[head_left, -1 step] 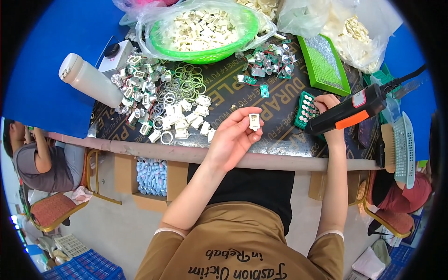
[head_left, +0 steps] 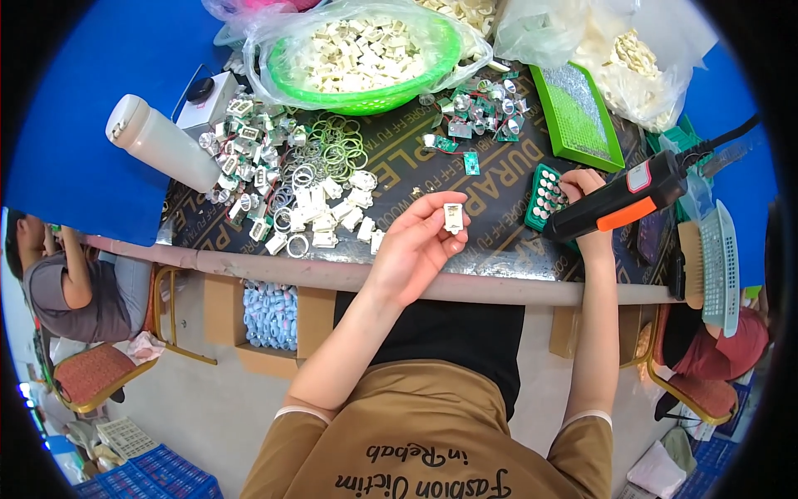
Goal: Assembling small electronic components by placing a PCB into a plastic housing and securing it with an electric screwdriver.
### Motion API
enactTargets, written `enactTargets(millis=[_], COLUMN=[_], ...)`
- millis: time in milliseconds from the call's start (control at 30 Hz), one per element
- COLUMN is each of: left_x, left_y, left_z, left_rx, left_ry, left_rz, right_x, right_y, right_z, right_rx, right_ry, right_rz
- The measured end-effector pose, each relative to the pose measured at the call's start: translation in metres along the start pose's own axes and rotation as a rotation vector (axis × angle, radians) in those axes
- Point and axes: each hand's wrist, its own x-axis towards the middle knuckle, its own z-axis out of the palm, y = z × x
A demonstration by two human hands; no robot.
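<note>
My left hand (head_left: pixel 413 247) is raised over the table's front edge and pinches a small white plastic housing (head_left: pixel 453 217) between thumb and fingers. My right hand (head_left: pixel 582 185) lies at the right, its fingertips on a small green tray of round silver cells (head_left: pixel 542 196). A black and orange corded hand tool (head_left: pixel 619 200) crosses that hand and appears held in its palm, tip pointing down-left. A heap of white housings and metal rings (head_left: pixel 299 195) lies left of my left hand.
A green basket of white parts (head_left: pixel 366 58) in a plastic bag stands at the back. Small circuit boards (head_left: pixel 474 112), a green flat tray (head_left: pixel 578 112), a white bottle (head_left: pixel 162 141) and bagged parts (head_left: pixel 632 58) surround it. Other people sit at left (head_left: pixel 71 283) and right (head_left: pixel 715 341).
</note>
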Motion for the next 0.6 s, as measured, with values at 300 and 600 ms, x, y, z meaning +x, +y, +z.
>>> enactTargets(millis=[300,600], left_x=[-0.002,-0.003], left_y=[0.000,-0.003], left_z=[0.003,-0.004], left_rx=[0.036,0.048], left_ry=[0.055,0.007], left_rz=[0.013,0.041], right_x=[-0.044,-0.019], right_y=[-0.052,-0.142], right_z=[-0.051,0.014], right_rx=[0.394,0.516], right_ry=[0.734,0.193], right_rz=[0.484,0.110])
